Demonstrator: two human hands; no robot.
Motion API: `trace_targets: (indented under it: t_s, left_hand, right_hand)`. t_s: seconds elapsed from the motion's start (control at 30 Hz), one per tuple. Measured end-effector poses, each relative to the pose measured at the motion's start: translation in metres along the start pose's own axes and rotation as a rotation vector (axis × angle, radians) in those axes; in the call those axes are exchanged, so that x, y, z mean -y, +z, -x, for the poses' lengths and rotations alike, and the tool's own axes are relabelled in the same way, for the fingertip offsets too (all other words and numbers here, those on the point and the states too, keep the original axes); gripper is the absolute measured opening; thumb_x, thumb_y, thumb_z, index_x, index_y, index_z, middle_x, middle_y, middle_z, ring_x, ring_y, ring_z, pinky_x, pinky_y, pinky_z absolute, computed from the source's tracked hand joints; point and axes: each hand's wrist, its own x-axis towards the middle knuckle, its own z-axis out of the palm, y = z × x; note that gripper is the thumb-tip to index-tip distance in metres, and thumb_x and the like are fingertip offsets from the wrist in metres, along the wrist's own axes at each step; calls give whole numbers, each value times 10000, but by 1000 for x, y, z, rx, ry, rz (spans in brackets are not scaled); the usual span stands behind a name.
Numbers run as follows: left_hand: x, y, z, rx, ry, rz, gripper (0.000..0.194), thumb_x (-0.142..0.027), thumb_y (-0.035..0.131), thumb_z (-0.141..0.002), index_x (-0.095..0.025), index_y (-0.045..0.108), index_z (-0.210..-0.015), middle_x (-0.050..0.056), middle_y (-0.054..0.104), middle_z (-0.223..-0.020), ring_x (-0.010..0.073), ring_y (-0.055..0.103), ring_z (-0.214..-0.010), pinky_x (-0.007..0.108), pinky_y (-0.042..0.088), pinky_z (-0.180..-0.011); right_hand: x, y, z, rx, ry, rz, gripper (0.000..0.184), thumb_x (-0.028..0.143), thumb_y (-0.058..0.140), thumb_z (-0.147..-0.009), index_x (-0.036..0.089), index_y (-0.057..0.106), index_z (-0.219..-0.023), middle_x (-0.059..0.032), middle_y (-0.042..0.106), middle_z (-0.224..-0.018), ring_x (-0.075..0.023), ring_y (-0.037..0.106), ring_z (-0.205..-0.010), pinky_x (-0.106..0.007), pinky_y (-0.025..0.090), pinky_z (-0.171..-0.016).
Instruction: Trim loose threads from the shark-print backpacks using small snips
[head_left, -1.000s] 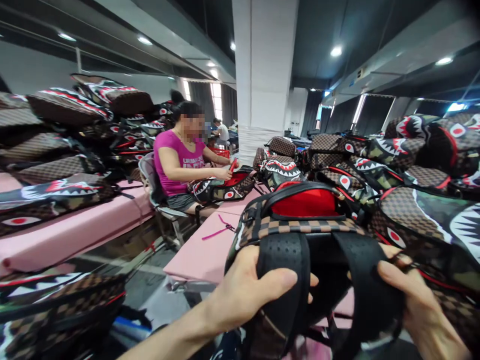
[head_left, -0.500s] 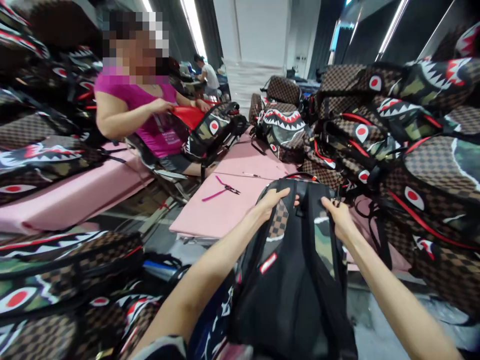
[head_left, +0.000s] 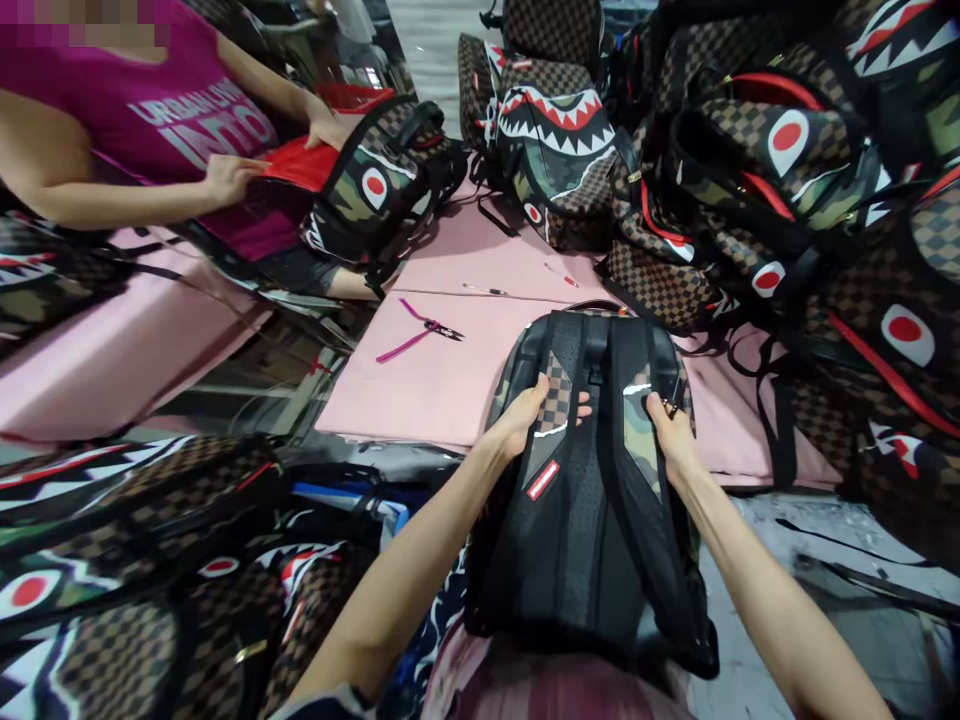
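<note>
A black backpack [head_left: 577, 560] rests with its back panel up, its top on the pink table and its bottom toward my lap. My left hand [head_left: 523, 418] is closed around the left shoulder strap, which has a brown checkered patch [head_left: 553, 400]; its fingertips show past the strap's inner edge. My right hand [head_left: 675, 435] grips the right strap beside a camouflage patch [head_left: 641, 455], thumb on top and its other fingers mostly hidden. A small red label [head_left: 543, 480] sits on the left strap. Purple-handled thread snips [head_left: 435, 328] lie on the table, left of the backpack.
Shark-mouth backpacks [head_left: 559, 150] stand at the back of the pink table [head_left: 420, 400], with more piled [head_left: 795, 150] on the right. Others [head_left: 150, 560] are heaped at lower left. A co-worker in a magenta shirt [head_left: 187, 110] holds a backpack with red lining [head_left: 304, 165].
My view has tilted down and come closer, so the backpack's lower end and my lap now show. Both hands keep hold of the straps, a little lower on them.
</note>
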Motion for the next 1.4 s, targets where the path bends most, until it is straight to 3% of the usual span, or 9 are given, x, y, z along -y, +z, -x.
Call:
trace_targets:
  t_s: [0.3, 0.47, 0.6, 0.8, 0.9, 1.07, 1.4]
  left_hand:
    - [0, 5, 3, -42, -26, -6, 616, -535, 252, -896, -55, 609, -1043, 197, 666, -1013, 228, 656, -912, 326, 522, -810]
    - [4, 14, 20, -90, -39, 26, 649, -555, 233, -887, -53, 614, -1040, 194, 659, -1037, 222, 657, -910, 306, 524, -810]
    - [27, 15, 51, -136, -88, 41, 652, -544, 250, -891, -27, 632, -1002, 207, 647, -1057, 218, 656, -912, 273, 522, -812]
    - [73, 11, 109, -226, -187, 41, 628, -528, 243, -899, -61, 658, -963, 177, 546, -1241, 238, 638, -964, 318, 518, -855]
    - [82, 10, 124, -213, -192, 74, 614, -526, 231, -902, -94, 658, -996, 137, 507, -1297, 236, 607, -1030, 326, 488, -914]
    - [83, 10, 127, -186, -181, 104, 574, -515, 271, -901, -103, 652, -1020, 125, 494, -1313, 245, 594, -1050, 342, 469, -939]
    - [85, 14, 125, -199, -153, 86, 535, -519, 323, -891, -104, 646, -993, 149, 533, -1270, 244, 622, -993, 339, 491, -884]
  right_hand:
    - [-3, -2, 1, -58, -77, 50, 458, 605, 655, -623, 189, 624, -812, -35, 666, -774, -215, 603, -821, -303, 488, -711]
    - [-2, -2, 16, -39, -26, 12, 438, 608, 645, -639, 202, 622, -800, -34, 675, -784, -211, 617, -791, -302, 498, -704]
    - [-13, -13, 49, -9, 40, -79, 416, 575, 666, -648, 205, 620, -831, -27, 686, -821, -199, 630, -799, -280, 507, -700]
    - [-40, -35, 116, 33, 253, -231, 405, 529, 726, -608, 169, 623, -761, -32, 686, -694, -197, 640, -639, -280, 509, -586]
    - [-44, -36, 133, 16, 245, -299, 410, 502, 747, -591, 156, 650, -786, -38, 694, -706, -194, 645, -639, -267, 510, -583]
    - [-45, -37, 133, 14, 262, -352, 396, 480, 772, -560, 158, 652, -756, -40, 695, -684, -200, 646, -602, -282, 521, -565]
    - [-50, -37, 129, 58, 260, -415, 350, 425, 742, -647, 158, 654, -855, -47, 704, -732, -202, 659, -624, -287, 539, -572]
